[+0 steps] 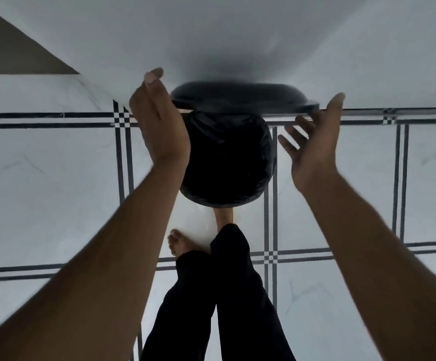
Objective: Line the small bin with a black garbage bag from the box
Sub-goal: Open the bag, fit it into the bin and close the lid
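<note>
Bag (227,162): thin, soft, slippery; take hold at bin (222,201) rim
Left hand (159,126): fingers straight, together
Right hand (313,144): fingers spread, empty

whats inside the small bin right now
A black garbage bag lines the bin, its plastic folded over the rim. The interior is too dark to see its bottom or any contents. The lid stands raised behind it.

Pale marble-look floor tiles (42,178) with dark double-line borders, plain white wall (237,35), soft even light
</note>
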`<state>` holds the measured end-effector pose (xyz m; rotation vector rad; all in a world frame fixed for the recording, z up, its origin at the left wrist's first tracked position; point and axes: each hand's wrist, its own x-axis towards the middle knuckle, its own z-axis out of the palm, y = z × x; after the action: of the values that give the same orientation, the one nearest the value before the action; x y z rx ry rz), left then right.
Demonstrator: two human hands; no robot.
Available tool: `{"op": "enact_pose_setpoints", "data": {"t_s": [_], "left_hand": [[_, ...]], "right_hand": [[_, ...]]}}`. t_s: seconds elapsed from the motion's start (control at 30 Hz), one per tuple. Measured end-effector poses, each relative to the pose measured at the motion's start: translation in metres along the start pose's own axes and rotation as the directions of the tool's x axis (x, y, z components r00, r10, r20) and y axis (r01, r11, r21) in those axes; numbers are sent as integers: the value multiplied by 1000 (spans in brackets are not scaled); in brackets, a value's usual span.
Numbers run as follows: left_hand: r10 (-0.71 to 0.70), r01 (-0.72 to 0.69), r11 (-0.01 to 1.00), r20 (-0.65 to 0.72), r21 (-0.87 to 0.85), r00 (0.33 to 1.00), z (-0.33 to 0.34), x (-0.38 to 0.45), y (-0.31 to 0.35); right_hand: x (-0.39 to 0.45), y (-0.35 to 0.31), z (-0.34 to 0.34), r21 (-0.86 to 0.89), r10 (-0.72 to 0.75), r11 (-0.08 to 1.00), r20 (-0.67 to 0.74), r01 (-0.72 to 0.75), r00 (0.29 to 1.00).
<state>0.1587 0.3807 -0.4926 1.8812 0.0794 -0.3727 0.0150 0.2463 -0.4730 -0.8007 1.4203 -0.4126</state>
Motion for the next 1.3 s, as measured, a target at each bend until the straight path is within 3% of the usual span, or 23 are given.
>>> {"op": "enact_pose_setpoints", "data": {"t_s": [0.17,0.27,0.4,0.53,0.63,0.8,0.97,1.3], "left_hand": [[101,-131,963,136,236,986,-11,-22,-16],[122,-182,924,191,336,974,-23,-43,-35],[106,-190,909,235,372,966,-31,-69,-56],[68,-208,884,326,418,943,-35,-78,-74],[31,-187,871,328,454,944,-38,-81,-89],[-75,-121,859,355,498,932,-36,-77,-122],[-221,2,823,316,568,923,-24,-74,-148],[-211,8,811,280,585,936,-17,-74,-158]], "right_hand": [[-15,16,1,-47,-52,998,-151,45,987],[-19,37,-2,-338,-269,923,-227,183,936],[-22,67,-13,-545,-367,807,-159,228,917],[-20,98,-30,-626,-371,735,-48,262,927],[-18,121,-36,-742,-408,607,15,284,913],[0,151,-40,-720,-335,642,44,262,941],[21,170,-40,-679,-174,719,30,147,984],[48,156,-39,-607,-33,794,27,43,999]]}}
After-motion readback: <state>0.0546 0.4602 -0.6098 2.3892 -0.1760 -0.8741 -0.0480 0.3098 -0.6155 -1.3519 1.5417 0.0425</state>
